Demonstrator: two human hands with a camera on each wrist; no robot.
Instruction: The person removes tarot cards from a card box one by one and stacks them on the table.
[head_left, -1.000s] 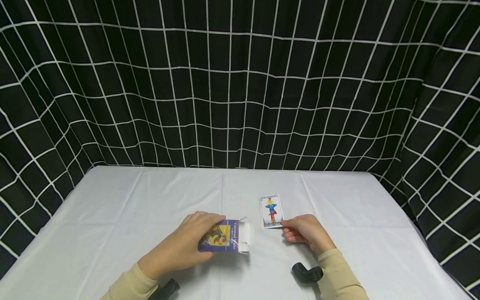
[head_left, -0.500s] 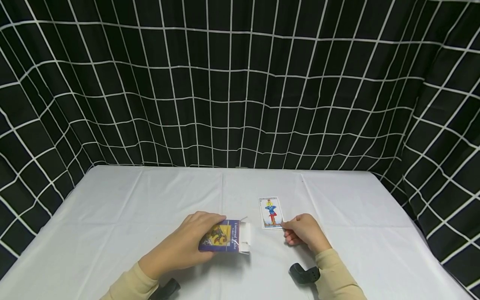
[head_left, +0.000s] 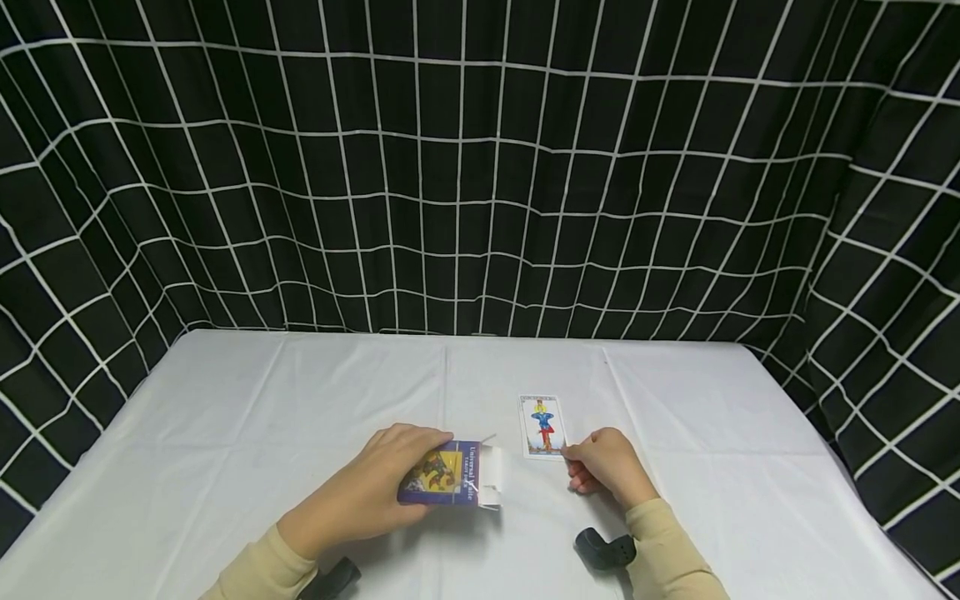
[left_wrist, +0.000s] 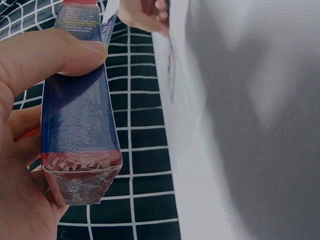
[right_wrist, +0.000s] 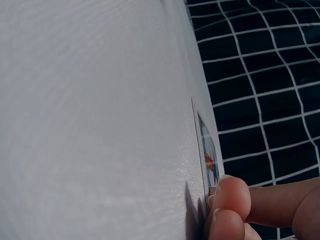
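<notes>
My left hand [head_left: 375, 485] grips a purple tarot card box [head_left: 442, 472], tilted, with its white end flap [head_left: 489, 477] open toward the right. The left wrist view shows the thumb across the blue narrow side of the box [left_wrist: 82, 115] and a clear wrap crinkled at its near end. To the right of the box, a tarot card [head_left: 542, 427] with a blue-and-red figure lies face up. In the right wrist view, thin layered edges show beneath the card [right_wrist: 207, 150]. My right hand [head_left: 609, 467] pinches the card's near right corner.
A white cloth [head_left: 315, 400] covers the table, with folds running across it. Black curtains with a white grid [head_left: 480, 167] stand behind the table and along both sides. A dark curved device [head_left: 606, 550] sits at the right wrist.
The top card has slid slightly down and now lies squarely over the edge that showed below it. My right hand has shifted a little left; the left hand and box have stayed still.
</notes>
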